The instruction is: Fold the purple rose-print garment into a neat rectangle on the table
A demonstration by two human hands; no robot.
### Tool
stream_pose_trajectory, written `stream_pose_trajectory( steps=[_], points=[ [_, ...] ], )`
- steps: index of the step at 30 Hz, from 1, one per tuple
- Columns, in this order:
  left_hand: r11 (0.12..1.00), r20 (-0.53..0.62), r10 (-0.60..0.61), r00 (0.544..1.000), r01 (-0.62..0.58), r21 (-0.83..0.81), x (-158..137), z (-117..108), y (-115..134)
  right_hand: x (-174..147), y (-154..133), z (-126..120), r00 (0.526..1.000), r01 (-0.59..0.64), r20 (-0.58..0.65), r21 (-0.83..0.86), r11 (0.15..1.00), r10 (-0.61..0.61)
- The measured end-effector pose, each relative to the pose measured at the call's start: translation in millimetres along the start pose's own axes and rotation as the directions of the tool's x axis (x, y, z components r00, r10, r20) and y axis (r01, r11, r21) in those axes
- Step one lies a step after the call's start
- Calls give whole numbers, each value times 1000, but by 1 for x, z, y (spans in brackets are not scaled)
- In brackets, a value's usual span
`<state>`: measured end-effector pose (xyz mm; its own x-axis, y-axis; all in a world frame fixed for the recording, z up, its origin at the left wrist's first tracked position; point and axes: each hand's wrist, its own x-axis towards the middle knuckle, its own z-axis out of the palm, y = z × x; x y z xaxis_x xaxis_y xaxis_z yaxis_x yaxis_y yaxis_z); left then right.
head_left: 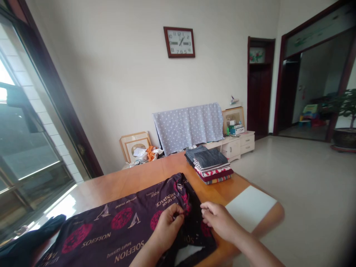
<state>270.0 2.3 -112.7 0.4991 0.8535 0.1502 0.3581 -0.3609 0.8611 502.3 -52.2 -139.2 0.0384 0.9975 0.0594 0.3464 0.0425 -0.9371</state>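
Note:
A dark purple garment (111, 231) with pink medallions and pale lettering lies spread on the wooden table, its right end bunched and partly turned over. My left hand (168, 226) pinches its fabric near the bunched end, thumb and forefinger together. Just beyond the garment's right edge, my right hand (217, 218) has its fingers curled and pressed together. Whether cloth is caught between those fingertips is hard to see. Behind the hands sits a stack of folded clothes (210, 163), with dark grey cloth on top and striped and red pieces underneath.
A white sheet (251, 207) lies on the wooden table (125, 180) near its rounded right corner. Dark cloth (33, 237) lies at the lower left. Behind stand a low cabinet (246, 141) and a panel under a dotted cover (190, 126). A clock (180, 42) hangs above.

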Motion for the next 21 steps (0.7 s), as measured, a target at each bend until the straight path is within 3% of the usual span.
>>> stream_pose_trajectory(
  steps=[3,5,7,10,15,18,21],
  points=[
    [998,188,-3,982,-10,66,1,-7,3,12,-5,-6,993,-49,107,38,998,44],
    [998,231,-14,973,-1,66,8,-12,3,25,-8,-10,985,-76,158,17,997,72],
    [999,182,-12,983,5,39,20,-18,-1,39,-12,-13,984,-71,160,-53,996,79],
    [997,17,2,1000,-3,82,50,-35,-14,63,-19,-16,990,-27,131,-194,981,53],
    [967,-262,-8,965,75,244,106,-68,-47,95,-41,-16,989,129,116,-423,897,-87],
    [932,-316,-3,949,117,342,134,-78,-60,108,-50,-9,988,147,124,-528,836,-96],
    [897,-285,-14,958,138,420,160,-79,-62,116,-47,3,989,146,91,-576,804,-114]
  ],
)
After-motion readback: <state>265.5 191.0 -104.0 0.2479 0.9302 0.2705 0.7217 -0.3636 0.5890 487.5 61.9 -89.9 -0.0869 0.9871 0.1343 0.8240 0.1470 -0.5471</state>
